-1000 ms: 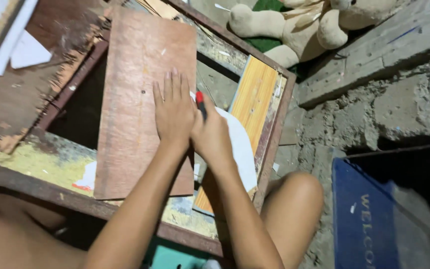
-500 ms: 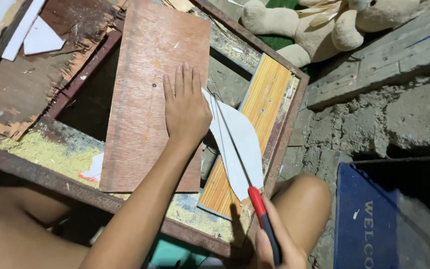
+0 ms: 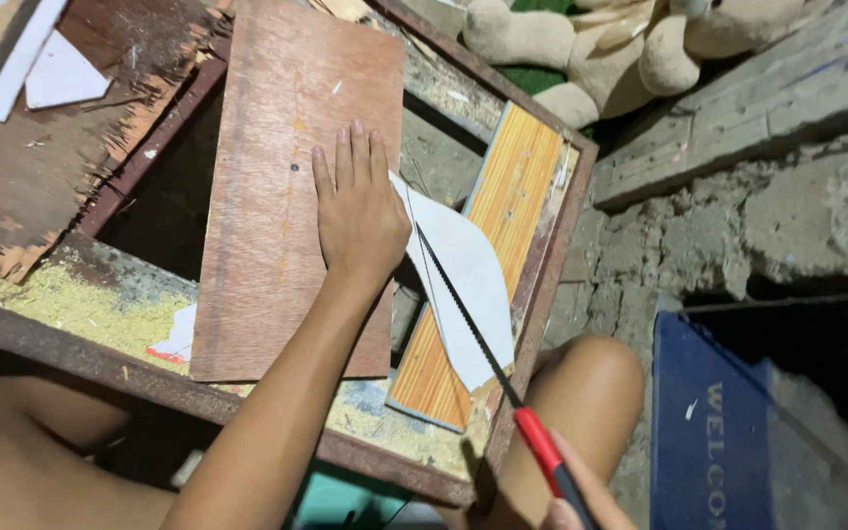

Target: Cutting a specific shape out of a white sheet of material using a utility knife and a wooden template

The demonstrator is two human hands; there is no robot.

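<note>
A thin saw (image 3: 463,314) with a dark toothed blade and a red handle lies slanted across a white curved sheet (image 3: 463,275), its tip close to the thumb side of the left hand (image 3: 357,211) and its handle running down toward the bottom edge of the view. The white sheet rests partly on a brown plywood board (image 3: 277,186) and partly on an orange striped panel (image 3: 503,226) just to its right. The left hand lies flat, fingers together and stretched out, palm down on the plywood board, its grip open and holding nothing, the thumb edge touching the white sheet. The right hand (image 3: 581,496) is at the bottom edge, mostly cut off; its fingers appear closed around the saw's handle, though so little of it shows that the hold is hard to judge fully.

The board and panel sit on a rusty metal-framed bench (image 3: 247,402), with yellowish sawdust (image 3: 71,299) spread on its near-left part and along the front rail. A broken, splintered dark wood sheet (image 3: 41,167) lies at the upper left with white scraps (image 3: 56,79) on it. The person's bare knee (image 3: 581,393) shows just right of the bench. Farther right lies a blue mat (image 3: 718,422) against rough concrete blocks (image 3: 738,196), and a beige plush toy (image 3: 601,44) lies at the top.
</note>
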